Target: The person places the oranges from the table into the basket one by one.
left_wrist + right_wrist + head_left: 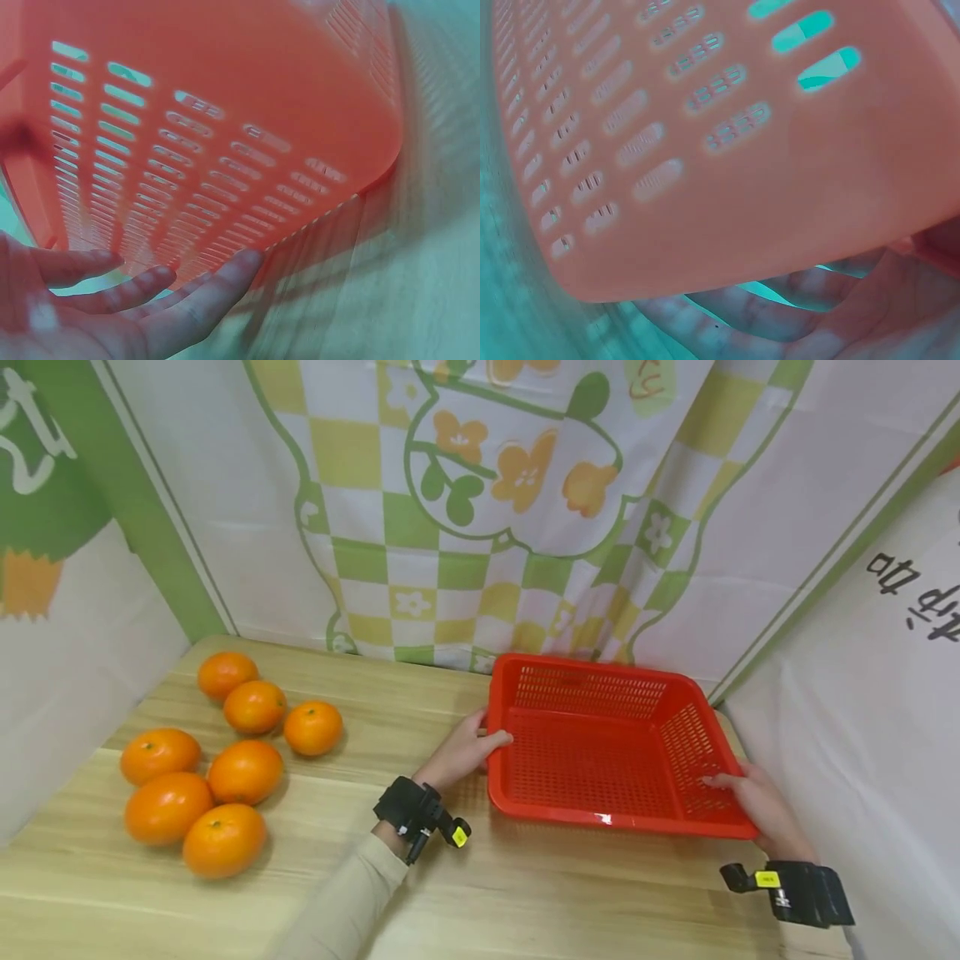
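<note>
7 oranges (245, 772) sit on the left of the wooden table (570, 893). Left hand (459, 752) has its thumb hooked over the red basket (585, 760) rim, fingers loosely spread outside. Basket's between the hands, table's right side. Right hand (768, 810) grips too, thumb inside, fingers outside. Looks like the basket-positioning step imo; next move calls for keeping it level.

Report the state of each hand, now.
Left hand: holding the red basket by its left side.
Right hand: holding the same basket by its right side.
</note>
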A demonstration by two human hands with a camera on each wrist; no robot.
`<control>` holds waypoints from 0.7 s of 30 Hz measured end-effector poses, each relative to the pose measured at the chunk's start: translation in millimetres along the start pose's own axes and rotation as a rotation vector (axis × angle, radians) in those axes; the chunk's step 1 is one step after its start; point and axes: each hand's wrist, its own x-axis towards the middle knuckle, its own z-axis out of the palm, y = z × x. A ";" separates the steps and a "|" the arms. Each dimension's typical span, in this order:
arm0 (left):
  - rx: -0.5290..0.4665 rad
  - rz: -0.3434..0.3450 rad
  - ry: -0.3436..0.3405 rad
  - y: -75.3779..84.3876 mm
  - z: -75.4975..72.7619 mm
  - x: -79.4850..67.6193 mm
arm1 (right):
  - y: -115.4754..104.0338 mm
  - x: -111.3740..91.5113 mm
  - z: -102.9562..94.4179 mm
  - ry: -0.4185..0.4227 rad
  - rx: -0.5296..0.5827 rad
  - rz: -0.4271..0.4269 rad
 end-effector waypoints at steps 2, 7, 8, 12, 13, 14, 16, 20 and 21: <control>-0.009 -0.004 -0.001 3.4 -1.2 -2.8 | 0.1 -0.2 1.6 0.000 -0.006 -0.002; -0.024 0.000 0.009 -3.0 -4.9 -3.2 | -2.7 -0.1 5.3 0.003 -0.019 0.005; -0.022 0.001 0.011 -5.8 -5.5 -2.1 | -3.4 0.0 5.8 0.006 -0.023 0.006; -0.013 0.003 0.020 -13.7 -9.5 -0.8 | -6.4 0.7 10.9 0.010 -0.041 -0.006; -0.013 0.006 0.020 -14.2 -10.7 -1.3 | -6.8 0.7 12.7 0.006 -0.037 -0.009; -0.009 0.004 0.017 -10.3 -11.3 -3.9 | -6.9 0.8 14.4 0.000 -0.025 -0.016; -0.013 0.002 0.010 -9.0 -13.9 -6.5 | -8.9 -0.8 18.2 -0.011 -0.006 -0.022; -0.031 0.001 0.002 -6.1 -18.2 -10.7 | -11.4 -3.7 23.0 -0.014 0.013 -0.021; -0.036 0.007 0.004 -9.9 -19.6 -9.5 | -12.1 -4.5 23.8 -0.010 0.009 -0.014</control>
